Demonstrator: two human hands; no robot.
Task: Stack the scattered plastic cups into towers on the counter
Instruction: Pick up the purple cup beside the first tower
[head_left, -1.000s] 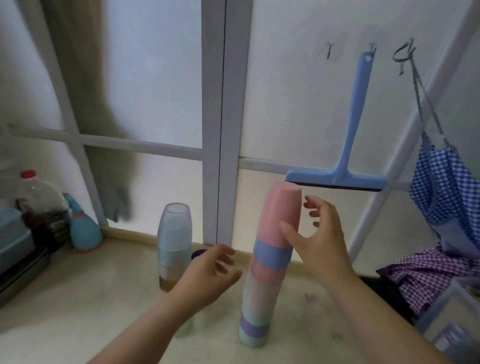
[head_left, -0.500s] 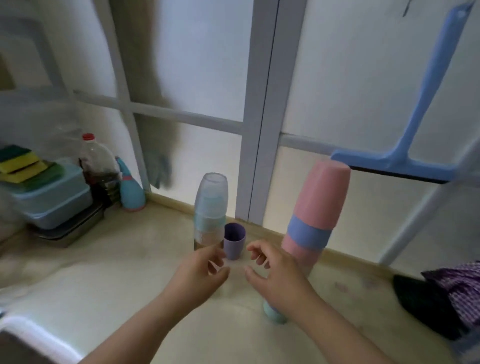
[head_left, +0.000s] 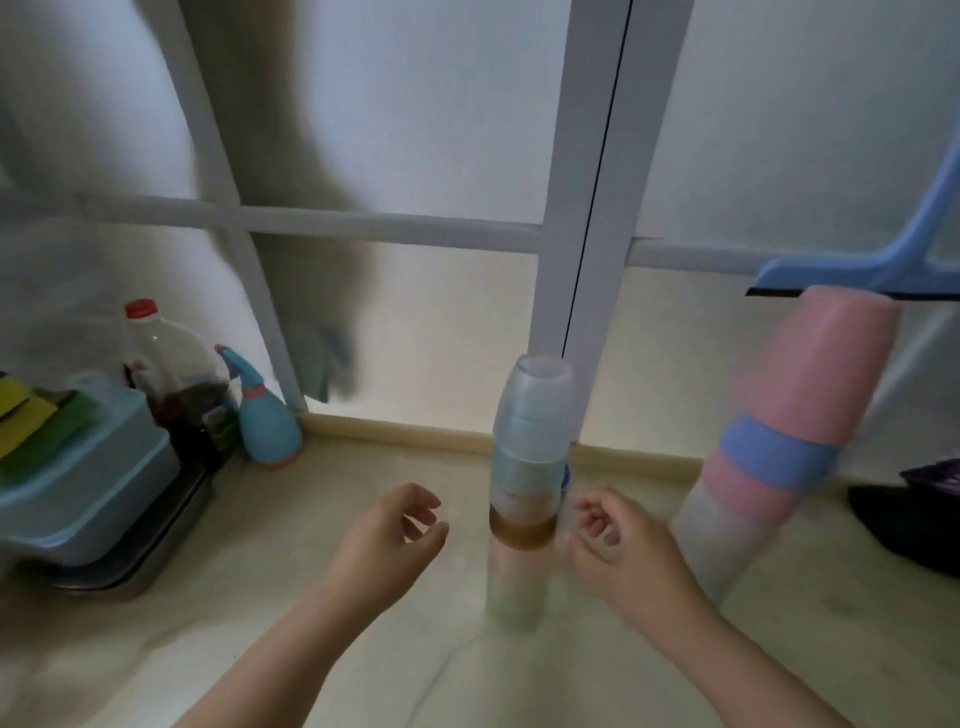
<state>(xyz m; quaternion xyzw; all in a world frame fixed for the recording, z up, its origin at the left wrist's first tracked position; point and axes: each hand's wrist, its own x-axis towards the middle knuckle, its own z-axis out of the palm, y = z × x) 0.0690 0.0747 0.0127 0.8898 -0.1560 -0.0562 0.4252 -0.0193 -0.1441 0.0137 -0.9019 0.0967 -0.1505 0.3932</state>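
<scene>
A tower of translucent cups (head_left: 527, 467), clear on top with a brown band lower down, stands upside down in the middle of the counter (head_left: 291, 623). My left hand (head_left: 387, 540) hovers just left of it, fingers curled apart and empty. My right hand (head_left: 621, 545) hovers just right of it, also empty with loosely bent fingers. Neither hand touches the tower. A taller tower of pink, blue and pale cups (head_left: 789, 431) leans at the right. A sliver of a purple cup (head_left: 565, 475) shows behind the clear tower.
At the left sit a light blue lidded box (head_left: 88, 478) with sponges on a metal tray, a dark-liquid bottle (head_left: 176, 379) and a teal spray bottle (head_left: 265, 421). A blue squeegee (head_left: 883, 260) hangs at the upper right. Dark cloth (head_left: 914, 525) lies at the right edge.
The view swung left, so the clear tower now stands between my hands. My right hand left the pink tower a second ago and both hands came to flank the clear tower.
</scene>
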